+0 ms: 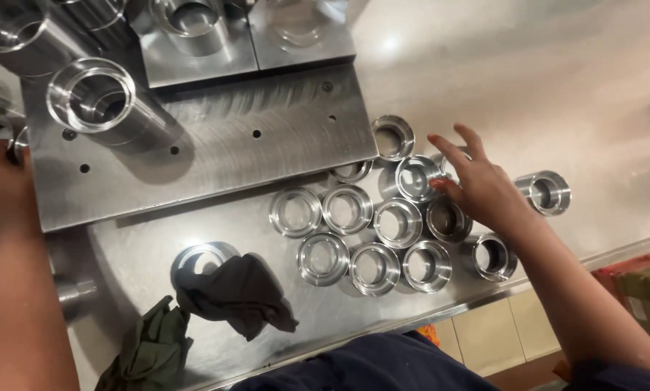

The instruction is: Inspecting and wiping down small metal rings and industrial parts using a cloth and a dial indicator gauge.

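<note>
I'm seeing the right hand (484, 190) reaching forward, fingers spread loosely, while the left hand (3, 185) is lying curled, forearm extending straight ahead.

- Warm overhead light is washing the scene, and a soft glare spot is glowing on the brushed steel tabletop (390, 43) at the upper middle.
- Polished silver metal rings (347, 210) are flashing bright highlights.
- The thick grey steel plate (216, 137) is casting a dark shadow below its edge.
- The right hand (484, 188) and the frame edges are blurring slightly.
</note>
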